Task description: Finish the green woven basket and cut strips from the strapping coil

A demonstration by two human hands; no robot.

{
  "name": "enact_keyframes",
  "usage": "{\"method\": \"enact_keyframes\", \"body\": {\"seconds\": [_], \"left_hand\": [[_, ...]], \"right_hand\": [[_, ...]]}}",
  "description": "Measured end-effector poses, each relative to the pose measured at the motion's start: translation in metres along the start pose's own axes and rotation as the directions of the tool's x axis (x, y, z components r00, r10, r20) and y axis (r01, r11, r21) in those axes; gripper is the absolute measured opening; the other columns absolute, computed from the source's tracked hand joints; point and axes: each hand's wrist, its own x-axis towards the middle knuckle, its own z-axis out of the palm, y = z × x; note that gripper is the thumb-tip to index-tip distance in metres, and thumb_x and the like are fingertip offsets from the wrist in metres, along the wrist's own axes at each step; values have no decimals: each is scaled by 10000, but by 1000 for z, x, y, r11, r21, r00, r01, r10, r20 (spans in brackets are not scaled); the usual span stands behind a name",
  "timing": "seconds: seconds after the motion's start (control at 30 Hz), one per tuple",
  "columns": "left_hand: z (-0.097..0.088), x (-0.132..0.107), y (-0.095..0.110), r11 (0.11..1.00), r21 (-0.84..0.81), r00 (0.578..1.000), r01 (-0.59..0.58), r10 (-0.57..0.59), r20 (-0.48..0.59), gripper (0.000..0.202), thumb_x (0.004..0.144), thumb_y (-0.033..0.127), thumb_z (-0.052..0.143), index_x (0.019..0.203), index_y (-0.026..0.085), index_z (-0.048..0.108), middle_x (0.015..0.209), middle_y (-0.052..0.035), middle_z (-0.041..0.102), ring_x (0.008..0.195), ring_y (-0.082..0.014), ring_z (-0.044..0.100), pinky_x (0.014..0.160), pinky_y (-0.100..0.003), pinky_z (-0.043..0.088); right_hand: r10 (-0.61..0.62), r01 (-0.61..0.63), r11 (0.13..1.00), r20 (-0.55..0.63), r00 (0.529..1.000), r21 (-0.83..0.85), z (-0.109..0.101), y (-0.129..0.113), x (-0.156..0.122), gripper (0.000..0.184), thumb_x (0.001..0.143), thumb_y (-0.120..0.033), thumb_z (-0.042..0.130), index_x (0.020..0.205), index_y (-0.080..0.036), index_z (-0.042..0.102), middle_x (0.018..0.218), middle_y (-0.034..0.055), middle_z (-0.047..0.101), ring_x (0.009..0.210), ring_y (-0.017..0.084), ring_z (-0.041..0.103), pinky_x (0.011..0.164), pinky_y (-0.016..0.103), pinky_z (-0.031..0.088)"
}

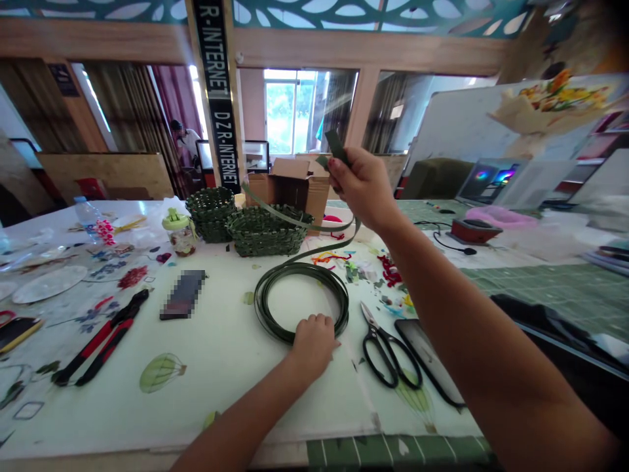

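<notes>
A coil of dark green strapping band (275, 288) lies flat on the table in front of me. My left hand (313, 341) presses down on the coil's near edge with fingers curled over it. My right hand (361, 183) is raised above the table, pinched on the free end of the green band (335, 145), which runs in a loop from the coil up to my fingers. Two woven green baskets (268, 231) stand behind the coil.
Black scissors (388, 347) and a dark phone (430, 360) lie right of the coil. Red-handled pliers (101, 337) lie at left, with a small jar (181, 233), a water bottle (88, 216) and a cardboard box (295, 183) further back. A person stands far behind at left.
</notes>
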Motion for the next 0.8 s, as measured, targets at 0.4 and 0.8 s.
{"method": "enact_keyframes", "body": {"seconds": [0.4,0.8], "left_hand": [[-50,-67,-154,981,-44,982,-187,185,-47,210,677,-17,544,599,178,526,682,-83,598,734,-249,595,762,-383,430],[-46,-83,-127,998,13,977,-59,61,-203,521,859,383,473,1319,148,403,1277,-140,518,1203,-260,429,1038,-438,270]], "right_hand": [[-97,95,995,-323,941,-21,-76,-29,18,202,847,-353,588,692,-241,524,555,-42,418,390,74,296,340,243,201],[73,-51,959,69,995,-280,4,-71,-115,129,877,-187,467,756,-170,507,587,-48,466,505,71,415,480,185,336]]}}
